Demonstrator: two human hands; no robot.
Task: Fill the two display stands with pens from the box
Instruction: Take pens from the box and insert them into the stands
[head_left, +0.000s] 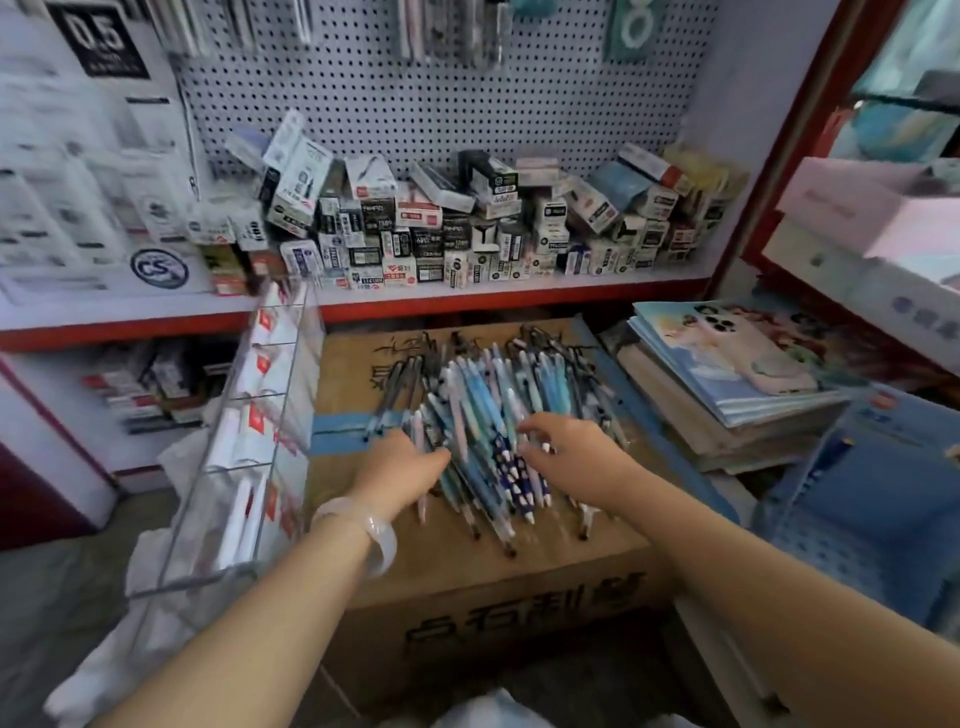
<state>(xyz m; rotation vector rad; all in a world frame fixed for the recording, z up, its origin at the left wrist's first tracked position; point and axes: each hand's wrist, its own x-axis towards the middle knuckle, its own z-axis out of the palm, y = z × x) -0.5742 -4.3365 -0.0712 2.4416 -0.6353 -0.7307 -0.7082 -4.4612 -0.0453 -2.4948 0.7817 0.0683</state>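
Observation:
A heap of pens (488, 410), mostly blue, white and dark patterned, lies on top of a brown cardboard box (467, 566) in the middle. My left hand (402, 467) rests at the heap's left edge, its fingers reaching in among the pens. My right hand (571, 449) lies on the heap's right side with bent fingers touching the pens. Whether either hand holds a pen is hidden. A clear acrylic display stand (244, 447) with several tiers leans to the left of the box, and its pockets show white and red cards.
A shelf (519, 296) behind the box carries many small stationery boxes in front of a pegboard. A stack of notebooks (737, 384) lies to the right, with a phone (748, 353) on top. A blue perforated basket (872, 519) stands at the far right.

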